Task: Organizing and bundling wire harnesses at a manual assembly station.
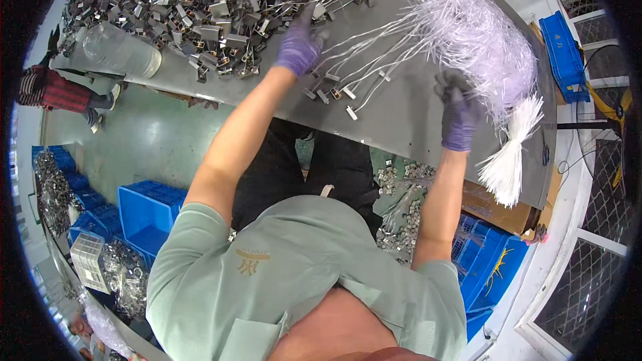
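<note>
My left hand (299,48), in a purple glove with grey fingertips, reaches to the near right edge of a large heap of small dark metal-cased parts (200,17). Its fingers are apart, and I see nothing held in them. Just right of it lie several white wires with small connectors (352,112) at their ends. These wires run back to a big bundle of white wires (481,33) in clear wrapping. Beside the bundle's near left side is my right hand (459,117), gloved alike, its fingers bent but apart; the wrapping's edge is close to them.
Everything lies on a grey table (401,117). A clear plastic bottle-like container (119,50) lies at the left edge. White wire ends (511,167) fan out at the right. Blue crates (150,217) stand on the floor; another person (63,90) stands at the far left.
</note>
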A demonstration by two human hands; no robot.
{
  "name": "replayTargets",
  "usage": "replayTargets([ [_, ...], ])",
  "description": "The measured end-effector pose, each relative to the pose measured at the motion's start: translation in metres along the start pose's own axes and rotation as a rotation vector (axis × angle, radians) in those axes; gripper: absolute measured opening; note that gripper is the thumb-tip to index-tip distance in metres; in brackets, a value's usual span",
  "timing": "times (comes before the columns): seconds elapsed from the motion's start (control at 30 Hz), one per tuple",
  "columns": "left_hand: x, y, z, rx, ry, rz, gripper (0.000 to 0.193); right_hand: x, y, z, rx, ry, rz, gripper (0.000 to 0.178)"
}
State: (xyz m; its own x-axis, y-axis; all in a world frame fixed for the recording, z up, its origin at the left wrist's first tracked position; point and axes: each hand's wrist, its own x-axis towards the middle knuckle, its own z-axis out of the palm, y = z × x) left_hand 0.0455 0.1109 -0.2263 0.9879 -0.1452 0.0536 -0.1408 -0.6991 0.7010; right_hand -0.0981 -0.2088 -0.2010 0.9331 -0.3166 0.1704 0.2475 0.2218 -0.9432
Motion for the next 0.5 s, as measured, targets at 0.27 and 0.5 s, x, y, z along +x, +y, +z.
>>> replayTargets([
  [0.27,0.053,-0.009,-0.001,0.216,-0.149,0.031,0.064,-0.033,0.096,-0.036,-0.309,-0.003,0.446,0.031],
  [0.5,0.068,-0.032,0.007,0.108,-0.154,0.168,0.056,-0.027,0.085,-0.017,-0.432,-0.059,0.322,0.028],
])
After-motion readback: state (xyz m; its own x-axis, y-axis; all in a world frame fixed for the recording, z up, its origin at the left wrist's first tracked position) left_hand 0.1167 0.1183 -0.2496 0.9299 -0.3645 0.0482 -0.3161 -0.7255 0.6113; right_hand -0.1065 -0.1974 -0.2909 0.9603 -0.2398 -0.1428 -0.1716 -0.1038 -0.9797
